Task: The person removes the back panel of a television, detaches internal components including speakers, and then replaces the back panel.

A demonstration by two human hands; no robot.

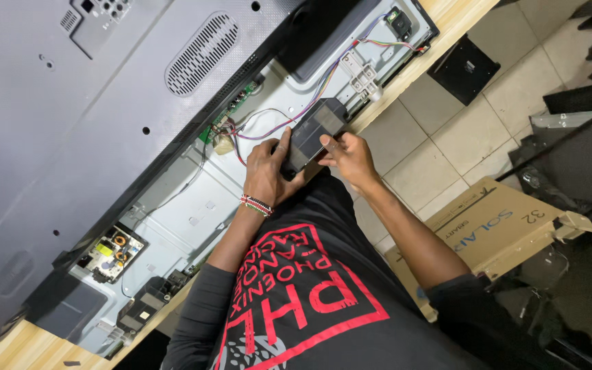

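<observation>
I have both hands, left (266, 171) and right (351, 156), clamped on the black speaker box (315, 131), the back cover (90, 116) beyond them already lifted off the wired panel (193, 205).

The box (314, 133) in the hands is black. The back cover (70, 116) is dark grey. The metal panel (193, 205) is pale grey-white. The wires (323, 79) are purple, red and blue. The shirt (310, 301) is black with red print. The bracelet (256, 205) has red, white and green beads. The table (8, 346) is light wood.
</observation>
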